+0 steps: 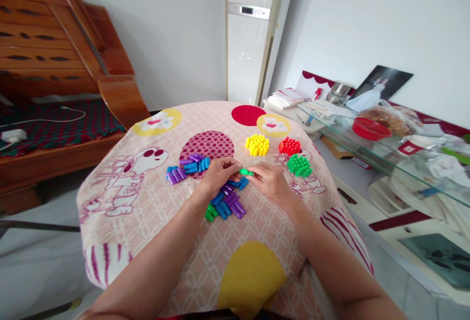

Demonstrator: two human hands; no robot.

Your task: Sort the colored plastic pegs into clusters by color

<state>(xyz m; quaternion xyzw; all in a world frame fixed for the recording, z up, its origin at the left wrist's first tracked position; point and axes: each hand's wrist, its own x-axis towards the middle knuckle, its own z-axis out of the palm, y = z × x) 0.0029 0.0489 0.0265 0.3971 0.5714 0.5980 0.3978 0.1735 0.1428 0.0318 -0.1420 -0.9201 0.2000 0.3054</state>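
Observation:
A small bright green plastic piece (246,172) is held between my two hands above the middle of the table. My left hand (221,173) pinches its left end, and my right hand (269,179) grips its right end with the fingertips. Under and around the hands lie blue pieces (222,209) and purple pieces (235,204), joined in short rows, with a few green pieces (210,212) at the near side. More purple (176,175) and blue pieces (198,165) lie left of my left hand. The fingers partly cover the middle of the pile.
Upright clusters of yellow pieces (257,145), red pieces (290,146) and green pieces (300,165) stand at the right on the patterned tablecloth (157,241). A glass shelf (404,158) with a red bowl (371,129) is to the right. A wooden bench (73,80) stands left.

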